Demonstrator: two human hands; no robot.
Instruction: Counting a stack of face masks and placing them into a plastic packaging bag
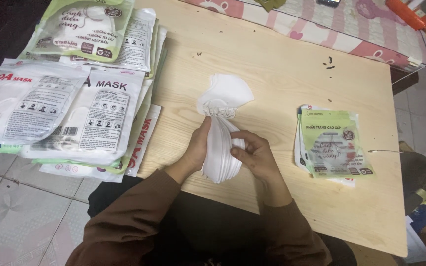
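Wooden surface (pixel 292 74) carries packet piles: large one (pixel 75 98) to my left, small one (pixel 331 143) to my right. Mask stack (pixel 223 148) stands at the near edge between my hands, long axis running away from me. Left hand (pixel 196 148) closed on its side; right hand (pixel 255 155) pinches the outer masks.

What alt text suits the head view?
Two hands, left hand and right hand, hold a stack of white face masks over a light wooden table. Filled mask packets lie left, and a smaller pile of green-printed pouches right.
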